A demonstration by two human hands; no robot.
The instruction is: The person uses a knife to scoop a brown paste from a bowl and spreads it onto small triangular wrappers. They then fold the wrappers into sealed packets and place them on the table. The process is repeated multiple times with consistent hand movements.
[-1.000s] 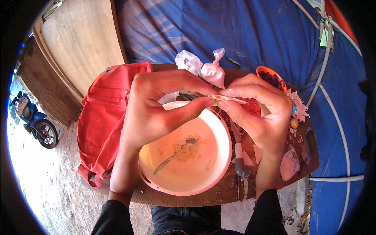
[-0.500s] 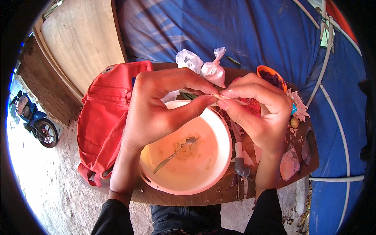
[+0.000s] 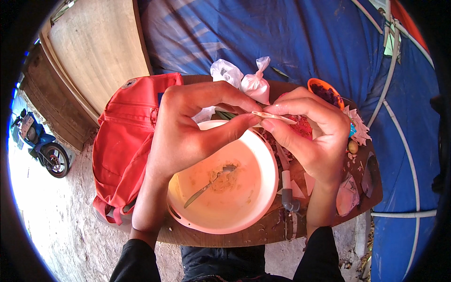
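Head view: a thin, pale, flat strip (image 3: 272,116) is pinched between both hands above the far rim of a pink bowl (image 3: 256,197). The left hand (image 3: 188,131) is closed to a pinch, thumb and forefinger tips meeting on the strip's left end; the other fingers are curled. The right hand (image 3: 312,136) is likewise closed on the strip's right end, fingers bent over it. What the strip is made of cannot be told.

A metal spoon (image 3: 209,183) is seen lying in the bowl in orange-brown residue. The bowl is set on a round wooden table (image 3: 263,230), just beside a red bag (image 3: 124,141). White tied plastic bags (image 3: 244,80) and a small orange cup (image 3: 324,91) are seen at the far edge.

Judged: the strip is best kept over the bowl, gripped only at its ends, pulled evenly so scraps drop inside.
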